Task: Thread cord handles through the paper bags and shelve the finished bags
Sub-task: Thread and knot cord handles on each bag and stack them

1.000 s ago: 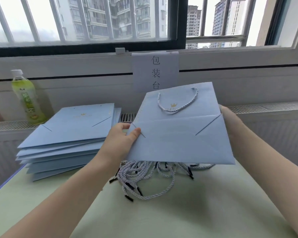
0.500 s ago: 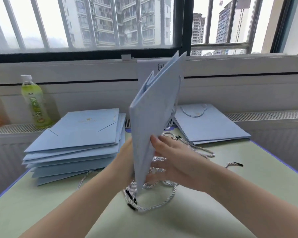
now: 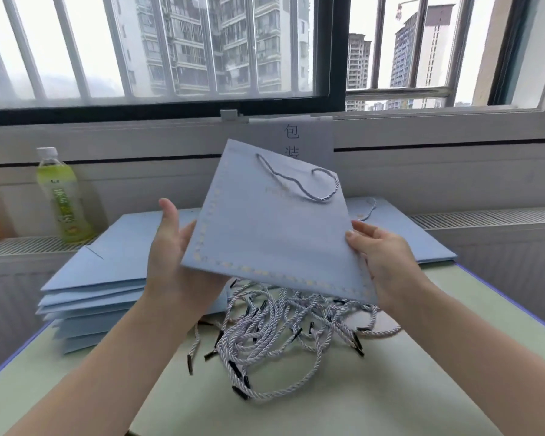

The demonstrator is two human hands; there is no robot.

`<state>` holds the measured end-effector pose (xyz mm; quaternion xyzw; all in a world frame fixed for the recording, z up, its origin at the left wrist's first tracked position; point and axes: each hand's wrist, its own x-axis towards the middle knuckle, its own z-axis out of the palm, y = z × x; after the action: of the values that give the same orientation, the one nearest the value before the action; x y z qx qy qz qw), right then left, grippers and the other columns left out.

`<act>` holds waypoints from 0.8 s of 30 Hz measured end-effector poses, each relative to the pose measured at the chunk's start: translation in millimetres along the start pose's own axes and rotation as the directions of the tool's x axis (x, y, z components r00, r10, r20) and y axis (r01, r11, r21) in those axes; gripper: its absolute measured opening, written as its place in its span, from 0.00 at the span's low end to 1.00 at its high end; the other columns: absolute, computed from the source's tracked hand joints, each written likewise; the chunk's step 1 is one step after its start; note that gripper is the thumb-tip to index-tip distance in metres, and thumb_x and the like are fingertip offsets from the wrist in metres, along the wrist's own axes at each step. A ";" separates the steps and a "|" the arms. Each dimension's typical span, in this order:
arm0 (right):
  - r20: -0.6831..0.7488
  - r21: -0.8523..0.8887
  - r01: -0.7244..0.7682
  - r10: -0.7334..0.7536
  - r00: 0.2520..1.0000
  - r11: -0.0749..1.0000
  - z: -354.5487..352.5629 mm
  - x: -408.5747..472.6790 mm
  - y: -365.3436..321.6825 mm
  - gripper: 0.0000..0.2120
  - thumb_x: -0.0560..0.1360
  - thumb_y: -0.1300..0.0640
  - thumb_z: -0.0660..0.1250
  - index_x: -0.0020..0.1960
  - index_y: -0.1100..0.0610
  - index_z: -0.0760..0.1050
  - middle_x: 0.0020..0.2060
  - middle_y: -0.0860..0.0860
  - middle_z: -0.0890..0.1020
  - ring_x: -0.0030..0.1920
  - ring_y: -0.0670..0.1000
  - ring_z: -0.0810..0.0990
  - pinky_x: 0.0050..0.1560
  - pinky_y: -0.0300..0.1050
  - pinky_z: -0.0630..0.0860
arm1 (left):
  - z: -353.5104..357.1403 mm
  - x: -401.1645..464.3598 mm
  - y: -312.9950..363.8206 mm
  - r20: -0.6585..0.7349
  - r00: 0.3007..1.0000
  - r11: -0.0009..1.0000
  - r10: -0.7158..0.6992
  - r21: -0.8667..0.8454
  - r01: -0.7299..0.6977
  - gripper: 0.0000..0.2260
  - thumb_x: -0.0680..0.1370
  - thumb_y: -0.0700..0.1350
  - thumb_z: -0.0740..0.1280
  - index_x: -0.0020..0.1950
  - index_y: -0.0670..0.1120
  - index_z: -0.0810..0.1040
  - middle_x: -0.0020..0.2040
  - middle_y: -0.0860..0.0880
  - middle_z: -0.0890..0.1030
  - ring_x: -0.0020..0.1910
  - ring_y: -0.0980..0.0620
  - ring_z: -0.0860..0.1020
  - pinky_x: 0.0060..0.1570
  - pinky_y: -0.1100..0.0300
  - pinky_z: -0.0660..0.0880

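I hold a light blue paper bag [image 3: 274,240] flat and tilted above the table, its gold-dotted border facing me. A twisted cord handle [image 3: 299,184] loops across its top. My right hand [image 3: 381,262] pinches the bag's right edge, thumb on top. My left hand [image 3: 170,250] is at the left edge with fingers straight, its palm partly behind the bag's lower left corner. A tangled pile of white cords with black tips [image 3: 280,335] lies on the table beneath the bag.
A stack of flat blue bags [image 3: 101,287] sits at the left. At the back right lies a bag with a handle [image 3: 406,237]. A green drink bottle [image 3: 64,196] stands on the radiator ledge. A paper sign [image 3: 309,136] hangs below the window. The table [image 3: 390,388] is pale green.
The bag was turned over: from its plain side facing me, through standing edge-on, to its gold-bordered side facing me. My right hand shifted to the bag's right edge, and my left opened.
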<state>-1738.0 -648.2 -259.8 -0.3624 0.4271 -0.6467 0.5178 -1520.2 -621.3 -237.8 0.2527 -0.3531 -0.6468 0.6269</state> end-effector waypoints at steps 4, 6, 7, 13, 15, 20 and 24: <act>0.070 0.262 -0.190 0.178 0.982 0.946 -10.0 3.2 -15.6 0.07 0.75 0.65 0.61 0.42 0.59 0.77 0.30 0.53 0.82 0.25 0.47 0.80 0.23 0.38 0.76 | -0.9 3.7 -4.8 -0.015 0.999 0.993 -0.028 0.117 0.029 0.11 0.80 0.43 0.59 0.53 0.39 0.77 0.41 0.46 0.84 0.37 0.52 0.83 0.34 0.61 0.81; 0.220 0.447 -0.253 0.169 0.961 0.858 -10.6 2.1 -19.5 0.08 0.67 0.69 0.63 0.38 0.62 0.80 0.32 0.53 0.83 0.29 0.48 0.82 0.26 0.37 0.78 | -2.0 7.2 -13.7 -0.064 0.998 0.995 -0.024 0.098 0.030 0.08 0.80 0.38 0.58 0.50 0.37 0.76 0.39 0.45 0.84 0.34 0.53 0.82 0.35 0.62 0.80; 0.286 0.449 -0.254 0.132 0.949 0.857 -9.6 0.4 -18.7 0.10 0.61 0.71 0.65 0.38 0.62 0.82 0.34 0.54 0.84 0.31 0.49 0.83 0.28 0.37 0.79 | 0.3 7.8 -17.2 -0.094 0.995 0.992 -0.019 0.119 0.030 0.08 0.80 0.37 0.58 0.48 0.37 0.76 0.38 0.46 0.83 0.33 0.54 0.82 0.35 0.63 0.79; 0.725 -0.034 -0.194 0.158 0.670 0.980 6.4 -25.0 -0.2 0.16 0.73 0.65 0.64 0.60 0.60 0.76 0.54 0.56 0.80 0.55 0.54 0.80 0.50 0.49 0.78 | 5.9 6.7 -32.9 -0.139 0.983 0.947 0.116 0.316 -0.067 0.08 0.81 0.38 0.58 0.47 0.39 0.75 0.33 0.50 0.82 0.27 0.58 0.79 0.24 0.68 0.73; 0.763 -0.041 -0.211 0.167 0.624 0.977 13.3 -33.5 4.1 0.13 0.76 0.60 0.63 0.59 0.58 0.78 0.57 0.54 0.80 0.59 0.54 0.79 0.51 0.48 0.78 | 4.2 6.3 -32.7 -0.111 0.985 0.927 0.132 0.365 -0.084 0.09 0.81 0.39 0.58 0.51 0.37 0.76 0.39 0.47 0.83 0.31 0.56 0.81 0.27 0.67 0.75; 0.443 0.115 -0.285 0.208 0.872 0.952 24.1 -33.7 4.5 0.04 0.78 0.68 0.57 0.48 0.67 0.71 0.36 0.60 0.81 0.36 0.52 0.84 0.31 0.38 0.79 | -5.7 12.2 -36.1 -0.034 0.984 0.781 0.175 0.613 -0.118 0.12 0.82 0.44 0.59 0.52 0.38 0.79 0.46 0.43 0.85 0.41 0.52 0.83 0.38 0.64 0.79; 0.062 0.179 -0.161 0.152 0.986 0.971 17.5 -22.0 2.9 0.09 0.79 0.69 0.55 0.41 0.65 0.68 0.29 0.57 0.74 0.22 0.47 0.78 0.22 0.34 0.73 | -13.7 10.0 -51.0 0.231 0.943 0.296 0.239 0.908 -0.297 0.12 0.81 0.43 0.61 0.61 0.43 0.78 0.52 0.48 0.83 0.51 0.54 0.81 0.55 0.62 0.76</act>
<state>-1716.6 -630.1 -256.6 -0.2939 0.3804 -0.6314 0.6084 -1542.8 -634.9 -284.6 0.4850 -0.7106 -0.2213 0.4592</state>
